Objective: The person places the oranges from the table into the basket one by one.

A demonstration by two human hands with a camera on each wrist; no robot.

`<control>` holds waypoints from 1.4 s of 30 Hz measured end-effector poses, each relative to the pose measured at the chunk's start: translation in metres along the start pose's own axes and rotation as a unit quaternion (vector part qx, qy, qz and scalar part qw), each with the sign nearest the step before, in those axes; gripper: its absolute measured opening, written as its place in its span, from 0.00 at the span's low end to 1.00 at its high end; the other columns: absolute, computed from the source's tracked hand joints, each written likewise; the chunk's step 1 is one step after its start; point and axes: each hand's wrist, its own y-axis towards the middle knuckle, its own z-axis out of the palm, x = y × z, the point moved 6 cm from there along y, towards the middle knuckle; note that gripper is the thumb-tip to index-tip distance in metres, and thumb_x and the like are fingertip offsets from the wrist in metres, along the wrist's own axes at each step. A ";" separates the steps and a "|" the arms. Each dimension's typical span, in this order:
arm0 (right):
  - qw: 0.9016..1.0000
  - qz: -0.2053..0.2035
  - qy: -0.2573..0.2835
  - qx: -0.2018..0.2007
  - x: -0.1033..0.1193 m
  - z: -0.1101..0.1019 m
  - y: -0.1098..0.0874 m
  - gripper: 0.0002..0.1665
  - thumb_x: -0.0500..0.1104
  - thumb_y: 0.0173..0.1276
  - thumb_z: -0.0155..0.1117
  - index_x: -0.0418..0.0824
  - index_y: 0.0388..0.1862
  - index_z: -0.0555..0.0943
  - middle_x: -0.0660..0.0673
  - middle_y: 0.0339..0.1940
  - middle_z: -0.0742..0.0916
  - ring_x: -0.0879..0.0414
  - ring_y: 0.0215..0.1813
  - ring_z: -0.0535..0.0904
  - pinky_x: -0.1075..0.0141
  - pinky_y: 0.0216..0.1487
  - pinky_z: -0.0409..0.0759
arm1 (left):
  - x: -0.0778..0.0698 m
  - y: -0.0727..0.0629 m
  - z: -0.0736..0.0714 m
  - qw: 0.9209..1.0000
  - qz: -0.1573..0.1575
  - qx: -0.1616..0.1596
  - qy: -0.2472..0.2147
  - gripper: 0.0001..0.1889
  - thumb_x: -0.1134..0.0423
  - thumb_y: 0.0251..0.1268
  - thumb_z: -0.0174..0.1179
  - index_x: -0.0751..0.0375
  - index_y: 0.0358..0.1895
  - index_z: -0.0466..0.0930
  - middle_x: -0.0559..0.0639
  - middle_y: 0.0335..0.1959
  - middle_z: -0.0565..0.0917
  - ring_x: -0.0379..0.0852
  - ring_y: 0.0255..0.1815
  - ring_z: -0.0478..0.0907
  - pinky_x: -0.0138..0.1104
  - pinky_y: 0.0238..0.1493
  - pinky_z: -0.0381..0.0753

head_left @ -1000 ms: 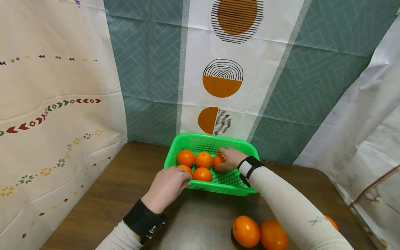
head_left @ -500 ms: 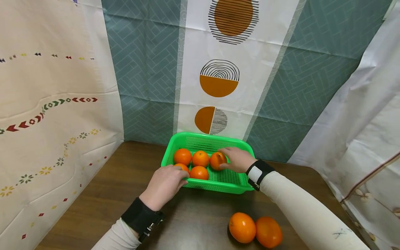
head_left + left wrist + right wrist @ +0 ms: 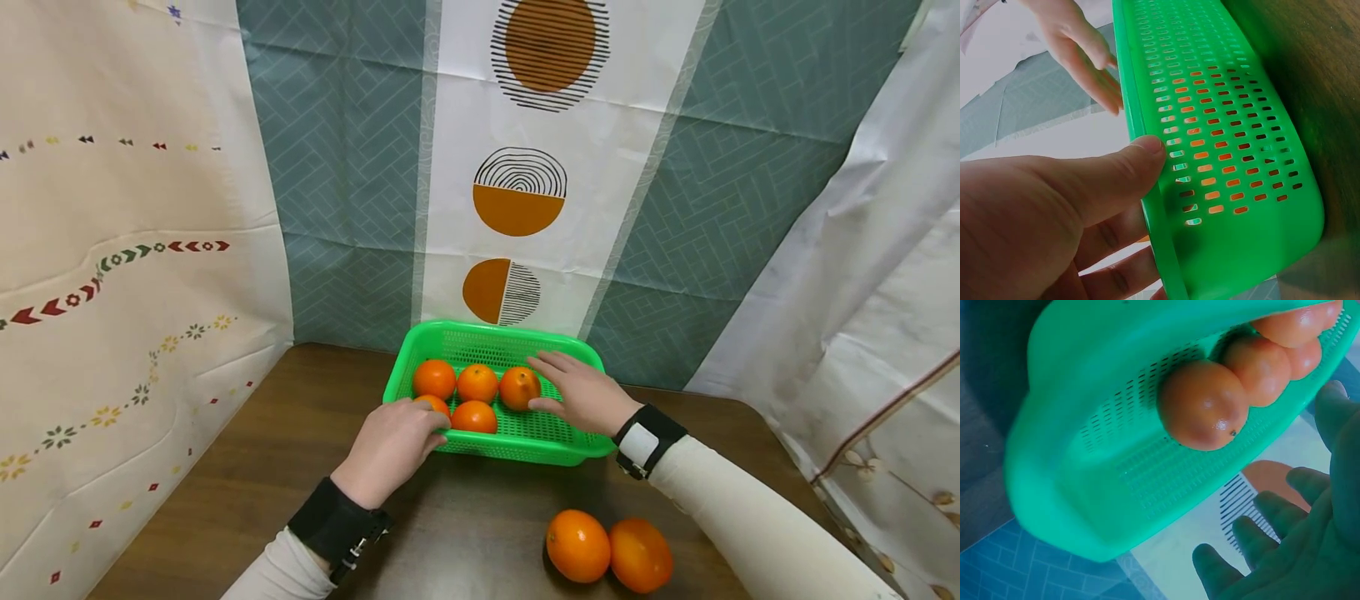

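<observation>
A green perforated basket (image 3: 517,452) holds several oranges, with its back row along the far side. My left hand (image 3: 390,442) grips the near-left rim; in the left wrist view its thumb (image 3: 1125,175) presses the outer wall and its fingers go over to the inside. Over the basket's right part, my right hand (image 3: 585,393) has its fingers spread and holds nothing. Just left of its fingertips, the rightmost orange (image 3: 519,388) rests on the basket floor. The right wrist view shows that orange (image 3: 1204,405) apart from the hand. My left hand partly hides a front orange (image 3: 435,405).
Two more oranges, a left one (image 3: 578,546) and a right one (image 3: 641,555), lie side by side on the brown wooden table (image 3: 465,533) in front of the basket. Behind the basket hangs a patterned cloth (image 3: 352,208). Pale cloths hang at both sides.
My right hand has let go of the rightmost orange inside the basket, spread its fingers and drawn back to the right. My left hand still grips the rim.
</observation>
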 end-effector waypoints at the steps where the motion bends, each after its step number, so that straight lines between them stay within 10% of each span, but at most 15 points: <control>1: 1.000 -0.001 0.005 -0.004 0.000 -0.002 -0.004 0.44 0.57 0.82 0.69 0.34 0.85 0.70 0.30 0.82 0.74 0.30 0.83 0.67 0.37 0.78 0.70 | -0.001 0.001 0.000 1.000 0.000 0.000 -0.001 0.12 0.61 0.56 0.86 0.48 0.35 0.90 0.38 0.26 0.79 0.46 0.30 0.80 0.39 0.33 0.81; 26: 0.993 0.080 -0.006 -0.085 -0.055 -0.024 -0.141 0.45 0.58 0.79 0.72 0.37 0.85 0.70 0.32 0.81 0.76 0.29 0.83 0.66 0.33 0.77 0.68 | -0.007 0.000 0.000 1.000 -0.012 0.011 -0.012 0.11 0.62 0.57 0.86 0.48 0.38 0.91 0.38 0.29 0.80 0.43 0.30 0.79 0.36 0.33 0.80; 42: 0.983 0.174 -0.035 -0.042 -0.079 0.001 -0.212 0.42 0.67 0.74 0.74 0.41 0.75 0.82 0.36 0.71 0.85 0.33 0.70 0.82 0.34 0.64 0.81 | -0.007 -0.001 0.002 1.000 -0.005 -0.001 -0.010 0.13 0.62 0.54 0.87 0.47 0.36 0.90 0.37 0.28 0.80 0.44 0.29 0.78 0.35 0.31 0.78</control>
